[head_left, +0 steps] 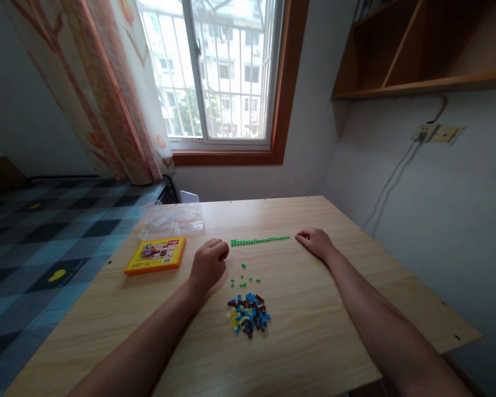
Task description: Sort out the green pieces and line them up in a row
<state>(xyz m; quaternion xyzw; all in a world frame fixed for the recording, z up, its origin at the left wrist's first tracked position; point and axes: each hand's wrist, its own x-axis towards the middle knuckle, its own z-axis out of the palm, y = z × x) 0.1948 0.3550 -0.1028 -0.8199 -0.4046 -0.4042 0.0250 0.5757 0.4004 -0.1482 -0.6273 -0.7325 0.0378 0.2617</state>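
A long row of small green toy bricks (259, 241) lies across the table, with larger pieces at its left end and tiny ones at its right. My left hand (210, 262) rests closed on the table just left of the row; its curled fingers hide anything inside. Beyond the row's right end is my right hand (315, 241), its fingertips pinched together low over the wood. Whatever it may pinch is too small to make out. Several loose green bricks (243, 285) are scattered between the row and a pile of blue, brown and yellow bricks (251, 315).
On the left of the table (306, 331) lies a yellow and orange box (157, 255). Clear plastic packaging (173, 219) stands behind it. A bed with a checked cover (66, 220) adjoins the left side, and a wall with a socket (430, 133) is on the right.
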